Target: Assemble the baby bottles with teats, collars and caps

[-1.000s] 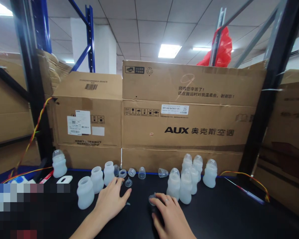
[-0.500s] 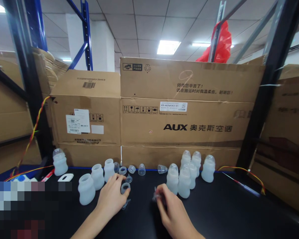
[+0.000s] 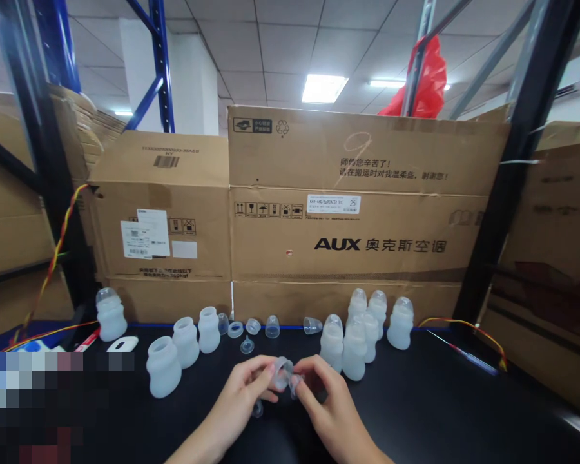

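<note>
Nearest edge: both forearms enter from the bottom, cut off by the frame. A pixelated block covers the lower left corner and hides whatever lies on that part of the tabletop [image 3: 439, 412].

Left hand [image 3: 241, 403]: grip closed on one clear ring-shaped collar [image 3: 283, 372], pinched between thumb and fingers and raised above the tabletop at centre. One small clear piece [image 3: 257, 408] lies just under this hand; its form cannot be made out.

Right hand [image 3: 331, 406]: grip narrow, fingertips pinching one small clear part [image 3: 294, 384], touching or just beside the collar. The part is mostly hidden by the fingers; which it is cannot be told.

Middle of the tabletop, left: three open white bottles [image 3: 164, 366] in a diagonal row, no caps. One white flat object [image 3: 122, 343] beside them, partly cut by the pixelated block.

Middle, right: a cluster of capped bottles [image 3: 354, 348], six counted, though those behind overlap and the count is uncertain.

Back edge, between the groups: loose clear caps and rings [image 3: 272, 326], about six, too small to sort. One capped bottle [image 3: 111, 314] stands alone at far left.

Behind: two large cardboard boxes [image 3: 357, 212] side by side against the tabletop's back edge, the right one printed AUX. Black rack posts [image 3: 512, 167] frame both sides. Red-and-yellow wires [image 3: 53, 258] run down the left post; a second such wire lies at right rear. One red bag [image 3: 428, 84] shows above the boxes, partly hidden.
</note>
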`<state>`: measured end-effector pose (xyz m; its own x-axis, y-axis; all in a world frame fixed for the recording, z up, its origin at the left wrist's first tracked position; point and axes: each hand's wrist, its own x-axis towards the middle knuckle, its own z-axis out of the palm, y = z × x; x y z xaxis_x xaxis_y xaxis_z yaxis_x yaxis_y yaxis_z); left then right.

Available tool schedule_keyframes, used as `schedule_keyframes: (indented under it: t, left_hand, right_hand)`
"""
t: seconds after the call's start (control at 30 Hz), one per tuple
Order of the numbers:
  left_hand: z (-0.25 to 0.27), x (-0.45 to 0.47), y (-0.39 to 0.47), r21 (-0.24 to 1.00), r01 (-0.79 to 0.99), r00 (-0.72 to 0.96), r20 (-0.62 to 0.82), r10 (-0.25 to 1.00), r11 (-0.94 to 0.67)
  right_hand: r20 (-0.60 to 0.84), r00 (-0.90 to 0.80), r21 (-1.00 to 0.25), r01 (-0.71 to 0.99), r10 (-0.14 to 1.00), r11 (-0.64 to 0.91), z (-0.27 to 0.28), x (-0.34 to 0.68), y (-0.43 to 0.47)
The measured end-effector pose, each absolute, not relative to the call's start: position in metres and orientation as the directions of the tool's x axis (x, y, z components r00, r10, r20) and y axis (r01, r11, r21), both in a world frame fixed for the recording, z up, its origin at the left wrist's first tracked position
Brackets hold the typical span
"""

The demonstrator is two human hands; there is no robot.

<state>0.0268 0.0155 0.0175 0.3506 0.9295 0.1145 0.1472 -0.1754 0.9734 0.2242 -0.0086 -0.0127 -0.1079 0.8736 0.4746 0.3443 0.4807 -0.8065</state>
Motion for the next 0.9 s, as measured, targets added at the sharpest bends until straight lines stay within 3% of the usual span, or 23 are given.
schedule_keyframes:
  t: [0.1,0.27,0.5,0.9]
  left_hand:
    - [0.019,0.032,0.004,0.988,0.013,0.379,0.139,0.915,-0.156]
    - [0.016,0.035,-0.001,0.985,-0.111,0.402,0.169,0.900,-0.136]
    - [0.006,0.040,-0.010,0.972,-0.016,0.399,0.222,0.890,-0.236]
    - [-0.019,0.044,-0.012,0.954,-0.105,0.319,0.299,0.899,-0.280]
  right_hand:
    - [0.477,-0.049,-0.852,0.221,0.878,0.475,-0.015,0.222,-0.008]
    - [0.488,-0.054,-0.849,0.201,0.871,0.488,-0.015,0.221,-0.008]
    - [0.503,-0.112,-0.810,0.284,0.857,0.513,-0.012,0.222,-0.012]
    - [0.469,-0.075,-0.797,0.393,0.880,0.458,-0.011,0.219,-0.012]
